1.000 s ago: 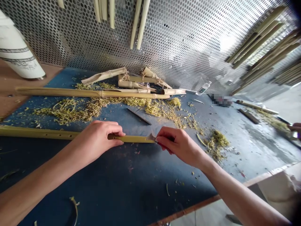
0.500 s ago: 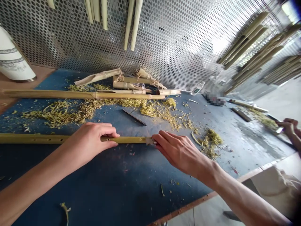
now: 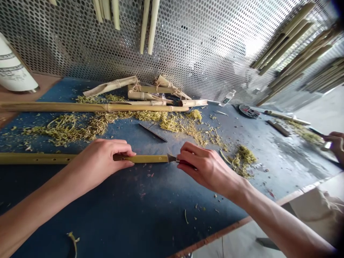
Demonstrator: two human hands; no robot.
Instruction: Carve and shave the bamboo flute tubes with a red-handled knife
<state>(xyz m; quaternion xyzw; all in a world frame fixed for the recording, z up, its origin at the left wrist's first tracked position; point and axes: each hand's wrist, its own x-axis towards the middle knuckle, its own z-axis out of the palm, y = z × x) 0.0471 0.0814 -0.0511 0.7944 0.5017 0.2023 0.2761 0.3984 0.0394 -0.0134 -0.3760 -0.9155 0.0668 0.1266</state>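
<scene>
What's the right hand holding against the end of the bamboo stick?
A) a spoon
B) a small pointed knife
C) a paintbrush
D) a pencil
B: the right hand pinches a small dark-bladed knife, its tip at the end of the yellow-green bamboo tube.

Your camera rides on your head, facing forward and down; it looks closely over your left hand point(image 3: 100, 159) and right hand point(image 3: 208, 168) onto the bench point(image 3: 134, 215), with the metal screen point(image 3: 204, 46) across the top.
</scene>
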